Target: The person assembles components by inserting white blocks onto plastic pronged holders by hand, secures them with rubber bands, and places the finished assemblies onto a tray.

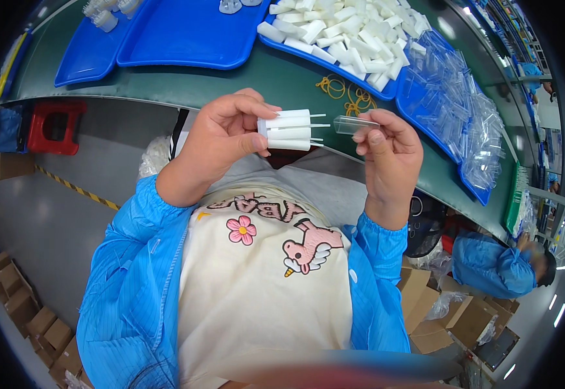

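My left hand is closed round the base of a white part with several cylinders, held sideways. Thin white pins stick out of its right end. Just to the right, my right hand pinches a clear plastic tube between thumb and fingers. The tube's free end points left at the pins, with a small gap between them. Both hands are raised in front of the green table's near edge.
White foam-like pieces fill a blue tray at the back. Clear tubes lie heaped in another tray at right. Yellow rubber bands lie on the green table. A large blue tray stands left. Someone in blue is at lower right.
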A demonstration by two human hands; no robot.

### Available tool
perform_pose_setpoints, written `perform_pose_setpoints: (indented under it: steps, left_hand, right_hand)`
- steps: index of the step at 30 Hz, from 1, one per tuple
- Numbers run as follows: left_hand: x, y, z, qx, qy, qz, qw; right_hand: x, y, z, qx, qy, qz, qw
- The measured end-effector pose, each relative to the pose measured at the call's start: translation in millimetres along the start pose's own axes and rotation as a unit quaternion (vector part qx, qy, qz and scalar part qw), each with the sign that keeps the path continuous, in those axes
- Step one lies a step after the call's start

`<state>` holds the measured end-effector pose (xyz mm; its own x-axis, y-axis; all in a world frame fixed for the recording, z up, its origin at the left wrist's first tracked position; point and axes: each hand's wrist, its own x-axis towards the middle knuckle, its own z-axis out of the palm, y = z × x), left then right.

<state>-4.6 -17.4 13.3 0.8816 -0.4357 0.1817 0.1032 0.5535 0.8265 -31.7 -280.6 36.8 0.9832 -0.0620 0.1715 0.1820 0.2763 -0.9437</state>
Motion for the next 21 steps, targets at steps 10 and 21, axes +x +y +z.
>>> perform_pose_setpoints:
  steps: [10,21]
  left_hand:
    - [-3.9,-0.5,-0.9,0.034,0.011,-0.006,0.999]
    - [-5.2,12.3,3.6,0.144,0.015,0.005,0.989]
  right_hand:
    - [-10.1,7.3,22.8,-0.008,-0.042,0.013,0.999]
    - [-21.4,26.8,33.8,0.004,0.001,-0.045,0.999]
